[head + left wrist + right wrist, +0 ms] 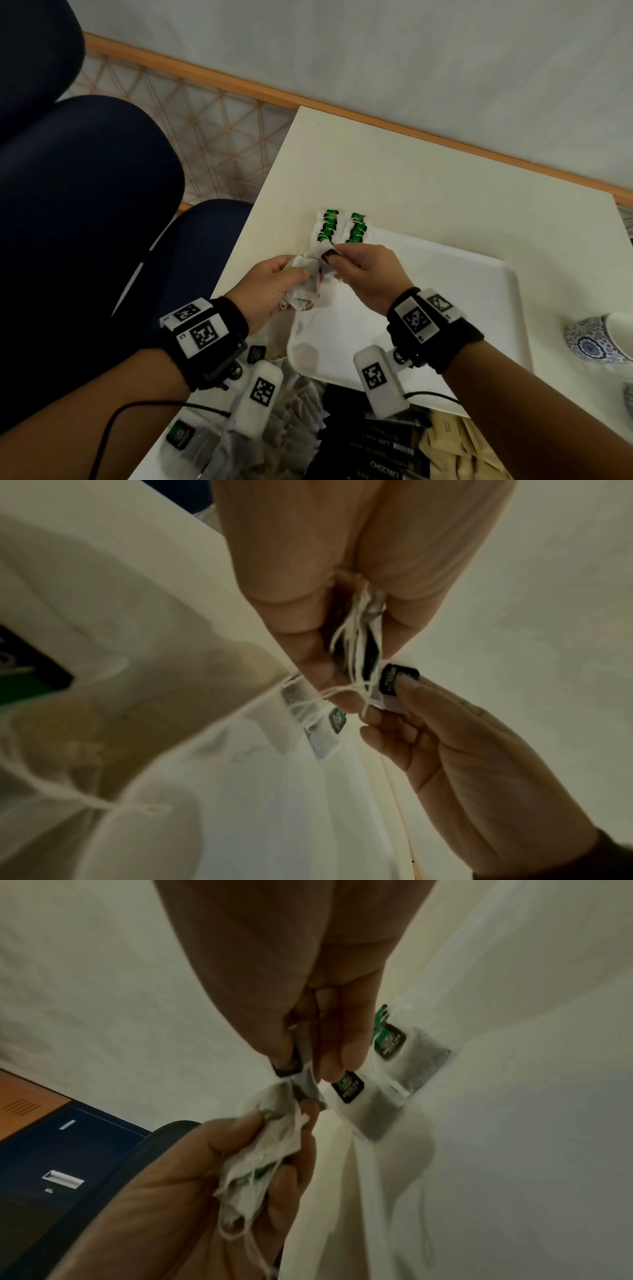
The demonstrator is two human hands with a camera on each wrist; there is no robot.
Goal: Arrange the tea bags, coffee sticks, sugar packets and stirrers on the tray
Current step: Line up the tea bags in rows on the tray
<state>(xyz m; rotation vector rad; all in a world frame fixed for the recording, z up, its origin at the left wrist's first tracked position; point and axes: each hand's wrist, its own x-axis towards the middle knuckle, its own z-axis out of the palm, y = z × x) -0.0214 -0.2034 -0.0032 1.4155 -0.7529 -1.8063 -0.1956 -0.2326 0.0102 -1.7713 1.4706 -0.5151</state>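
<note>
The left hand [270, 291] grasps a crumpled bunch of tea bags [306, 287] with loose strings, just over the near-left edge of the white tray [479, 308]. The right hand [370, 277] pinches one tea bag by its dark tag [329, 255] between thumb and fingertip, touching the bunch (whether that bag is free of the bunch cannot be told, as the fingers cover it). In the left wrist view the strings [352, 653] hang tangled between the fingers, and the tag's print is too blurred to read.

At the tray's far-left corner lie two short rows of tea bags with green tags [342, 228], overlapping; their count is hard to make out. Near the tray's front edge, on the desk [342, 164], sit a loose heap of tea bags [298, 404], dark coffee sticks [387, 455] and tan sugar packets [455, 448], partly hidden by the wrist cameras and cut off by the frame. Right of the tray, a blue-patterned cup [596, 342] is cut off too.
</note>
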